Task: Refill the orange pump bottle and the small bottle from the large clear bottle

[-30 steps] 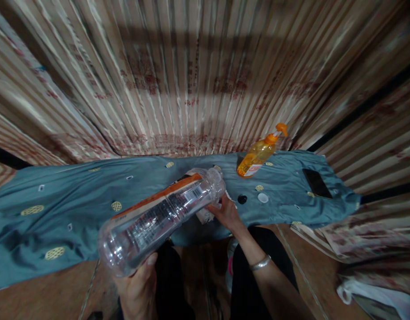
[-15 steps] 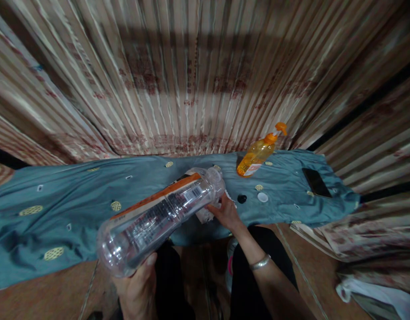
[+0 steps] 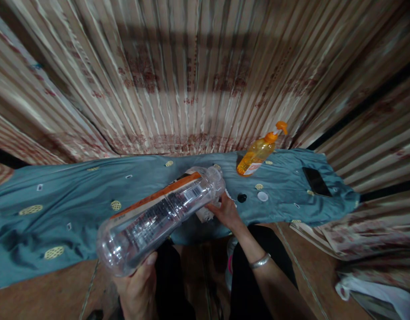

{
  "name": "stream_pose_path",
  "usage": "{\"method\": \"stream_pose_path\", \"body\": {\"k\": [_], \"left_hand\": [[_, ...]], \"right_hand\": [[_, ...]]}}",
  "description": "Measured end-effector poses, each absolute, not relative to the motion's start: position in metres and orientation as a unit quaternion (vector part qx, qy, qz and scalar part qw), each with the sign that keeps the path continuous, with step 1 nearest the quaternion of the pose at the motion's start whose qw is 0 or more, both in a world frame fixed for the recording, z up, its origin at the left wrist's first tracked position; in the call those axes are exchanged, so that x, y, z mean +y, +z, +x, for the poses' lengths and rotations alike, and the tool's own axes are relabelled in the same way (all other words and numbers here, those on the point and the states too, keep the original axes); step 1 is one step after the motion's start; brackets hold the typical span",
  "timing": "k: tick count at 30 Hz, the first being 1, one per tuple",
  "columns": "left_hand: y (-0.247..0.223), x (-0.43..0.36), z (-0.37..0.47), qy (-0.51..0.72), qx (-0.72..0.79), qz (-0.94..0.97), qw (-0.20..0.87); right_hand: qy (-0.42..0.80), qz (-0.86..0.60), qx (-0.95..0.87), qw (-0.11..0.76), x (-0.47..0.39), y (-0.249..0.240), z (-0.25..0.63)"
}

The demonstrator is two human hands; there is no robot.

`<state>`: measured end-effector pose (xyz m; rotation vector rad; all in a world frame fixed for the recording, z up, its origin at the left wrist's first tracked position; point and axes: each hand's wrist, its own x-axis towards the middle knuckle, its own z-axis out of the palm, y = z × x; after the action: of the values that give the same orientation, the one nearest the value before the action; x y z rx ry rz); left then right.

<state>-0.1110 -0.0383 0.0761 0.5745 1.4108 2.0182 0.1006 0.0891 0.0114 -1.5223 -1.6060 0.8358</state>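
Observation:
A large clear plastic bottle (image 3: 158, 218) with an orange and white label slants across the front of the table, its base toward me on the left and its neck up to the right. My left hand (image 3: 138, 280) grips it from below near the base. By the neck, my right hand (image 3: 226, 213) is closed, its fingertips partly hidden behind the bottle. Around those fingers shows a whitish crumpled thing (image 3: 205, 215); what exactly the right hand holds is hidden. To its right lie a small black cap (image 3: 241, 198) and a white round lid (image 3: 262, 196).
An orange pump bottle (image 3: 254, 158) of yellow liquid stands toward the back. A black phone (image 3: 316, 181) lies at the right end of the blue-green cloth (image 3: 88, 191). Striped curtains (image 3: 205, 89) hang close behind and on both sides. A white bag (image 3: 378, 291) is at lower right.

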Motion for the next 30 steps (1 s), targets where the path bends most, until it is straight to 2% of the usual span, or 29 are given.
{"method": "stream_pose_path", "body": {"k": [30], "left_hand": [[0.0770, -0.0392, -0.1114, 0.766, 0.537, 0.193, 0.296]], "right_hand": [[0.336, -0.595, -0.628, 0.373, 0.0891, 0.0169, 0.0997]]}}
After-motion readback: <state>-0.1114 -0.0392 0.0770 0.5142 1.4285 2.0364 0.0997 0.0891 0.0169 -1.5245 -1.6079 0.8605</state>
